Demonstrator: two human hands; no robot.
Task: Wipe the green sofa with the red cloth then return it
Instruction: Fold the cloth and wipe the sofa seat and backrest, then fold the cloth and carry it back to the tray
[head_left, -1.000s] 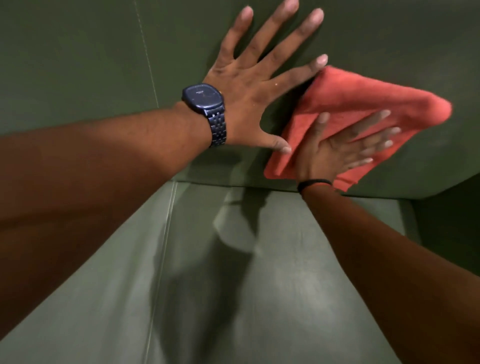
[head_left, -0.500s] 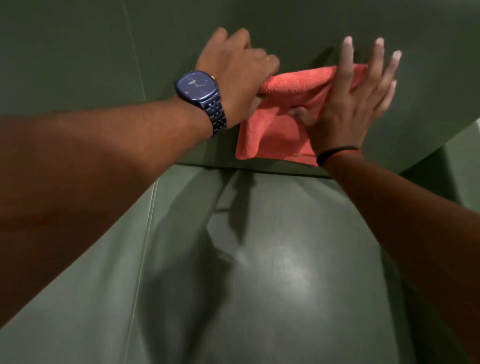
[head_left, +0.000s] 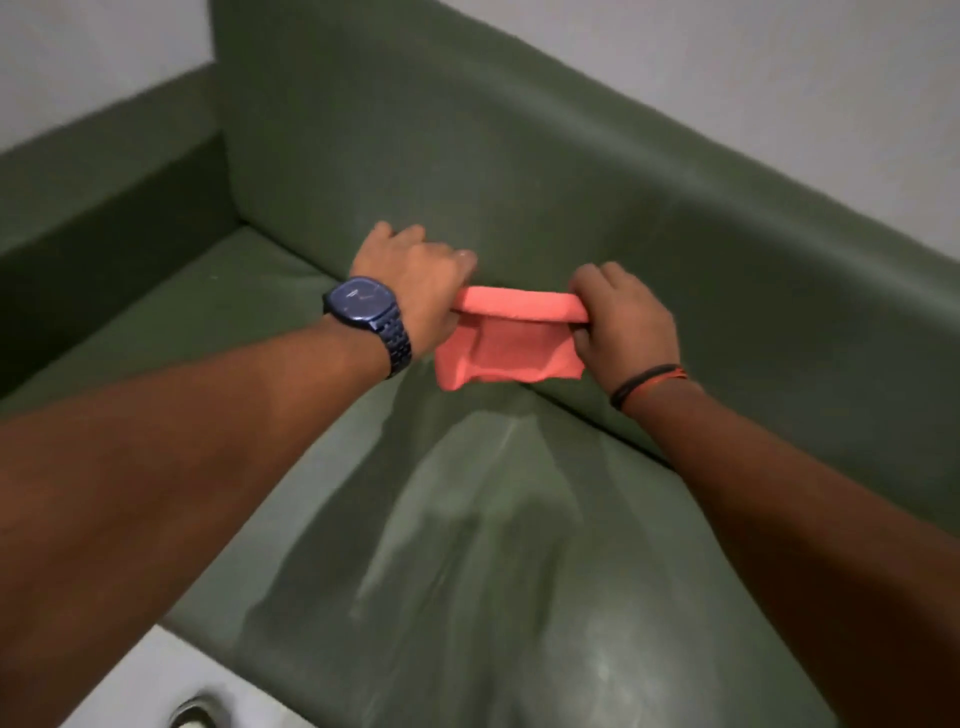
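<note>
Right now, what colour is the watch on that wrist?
Dark blue, face and link band alike: the watch on the left wrist, seen in the head view.

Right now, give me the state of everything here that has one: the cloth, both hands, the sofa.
red cloth: folded over, stretched between both hands, held off the seat in front of the backrest.
left hand: closed on the cloth's left end.
right hand: closed on the cloth's right end.
green sofa: seat shows pale streaks; nothing lies on it.

Dim, soft-focus view; arm shadows and sheen on the sofa seat (head_left: 467, 597).
</note>
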